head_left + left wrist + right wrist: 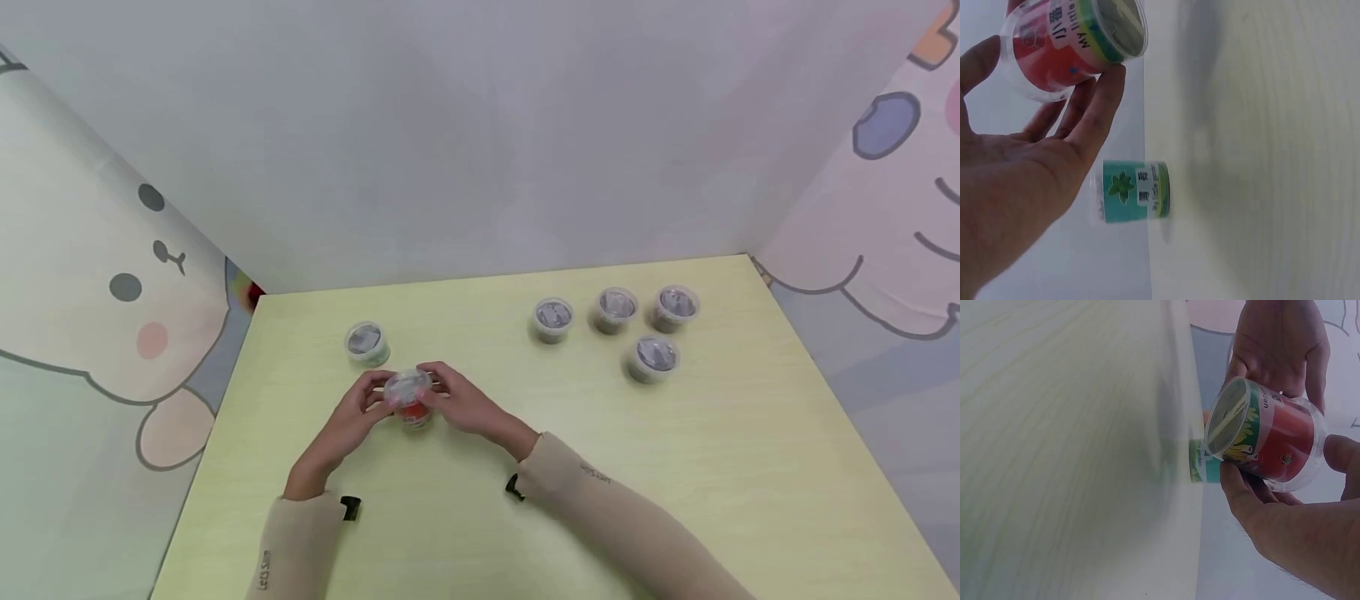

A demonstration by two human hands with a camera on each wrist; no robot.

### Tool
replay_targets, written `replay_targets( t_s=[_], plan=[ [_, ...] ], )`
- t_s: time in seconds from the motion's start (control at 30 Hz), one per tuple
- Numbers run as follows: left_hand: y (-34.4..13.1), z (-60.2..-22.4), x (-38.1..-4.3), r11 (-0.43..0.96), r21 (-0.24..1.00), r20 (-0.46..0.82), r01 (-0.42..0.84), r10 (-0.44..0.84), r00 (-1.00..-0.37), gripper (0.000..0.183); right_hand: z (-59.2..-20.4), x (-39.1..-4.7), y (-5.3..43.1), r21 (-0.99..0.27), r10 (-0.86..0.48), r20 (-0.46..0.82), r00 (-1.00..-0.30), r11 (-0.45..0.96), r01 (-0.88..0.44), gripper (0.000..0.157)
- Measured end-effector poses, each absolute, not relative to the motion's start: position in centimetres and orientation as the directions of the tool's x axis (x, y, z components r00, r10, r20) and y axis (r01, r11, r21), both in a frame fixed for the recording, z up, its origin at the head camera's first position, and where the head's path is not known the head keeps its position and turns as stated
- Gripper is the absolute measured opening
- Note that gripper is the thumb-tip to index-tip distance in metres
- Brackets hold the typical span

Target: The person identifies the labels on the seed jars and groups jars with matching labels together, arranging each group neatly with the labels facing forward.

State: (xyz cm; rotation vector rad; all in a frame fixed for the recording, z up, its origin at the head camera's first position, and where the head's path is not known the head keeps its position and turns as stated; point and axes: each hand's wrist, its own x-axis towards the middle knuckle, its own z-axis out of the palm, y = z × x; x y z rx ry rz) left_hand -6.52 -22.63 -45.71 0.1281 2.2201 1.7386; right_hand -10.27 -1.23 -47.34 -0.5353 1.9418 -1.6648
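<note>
Both hands hold a small clear plastic tub (pixel 410 404) with a red label and a clear lid, lifted above the table. My left hand (pixel 351 425) grips its left side, the thumb near the lid rim and fingers under the body in the left wrist view. From the other side my right hand (pixel 467 404) grips the same tub (pixel 1282 434), thumb at the lid, fingers by the base. The tub is tilted; its label carries "My little" lettering (pixel 1079 25). Just behind the hands, a similar tub with a teal label and leaf picture (pixel 1125 192) stands upright on the table.
Several more lidded tubs stand at the back right of the pale yellow table (pixel 465 517), among them a front one (pixel 654 357) and a left one (pixel 553 318). Small black pieces (pixel 350 507) show by the sleeves. A pale curtain wall (pixel 480 150) rises behind.
</note>
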Motion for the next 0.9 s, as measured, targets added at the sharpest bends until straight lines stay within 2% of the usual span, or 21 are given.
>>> replay_targets(
  t_s=[0.57,0.9],
  plan=[
    [-26.7,-46.6,-5.0,0.298,0.948,-0.197,-0.109,0.283,-0.939,0.054,-48.4,-9.6,-5.1,-0.995,-0.675,-0.055,-0.736,0.103,-0.02,0.049],
    [-28.2,-46.9,-5.0,0.281,0.956,-0.168,-0.083,0.292,-0.941,0.055,-48.3,-9.4,-6.6,-0.984,-0.664,-0.046,-0.746,0.16,-0.082,0.053]
  ],
)
